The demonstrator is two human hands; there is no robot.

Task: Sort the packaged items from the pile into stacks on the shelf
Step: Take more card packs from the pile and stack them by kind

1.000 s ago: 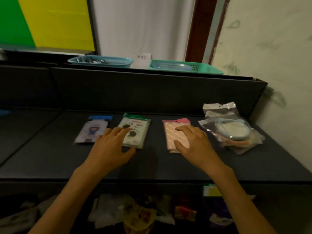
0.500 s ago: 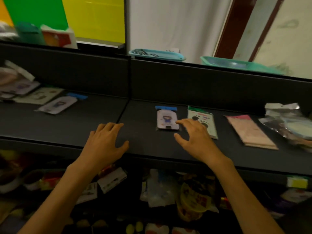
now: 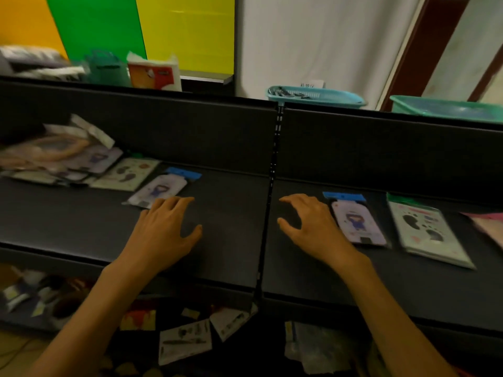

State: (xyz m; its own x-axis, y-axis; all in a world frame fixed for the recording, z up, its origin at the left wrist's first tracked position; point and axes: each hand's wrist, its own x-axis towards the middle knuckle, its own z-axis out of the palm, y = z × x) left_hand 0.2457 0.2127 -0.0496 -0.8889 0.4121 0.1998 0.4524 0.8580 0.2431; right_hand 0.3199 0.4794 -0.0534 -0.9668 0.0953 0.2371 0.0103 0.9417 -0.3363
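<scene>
Both hands hover empty, fingers spread: left hand (image 3: 163, 229) at the loose purple card pack (image 3: 160, 189) beside the pile (image 3: 58, 159), right hand (image 3: 310, 227) by its match (image 3: 358, 223); slide fingertips under the near edge, don't drag

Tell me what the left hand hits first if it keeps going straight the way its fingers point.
Most likely the blue-topped purple card packet: the left hand has its fingertips at the packet's near edge, pointing up and away. Actual contact is unclear.
</scene>
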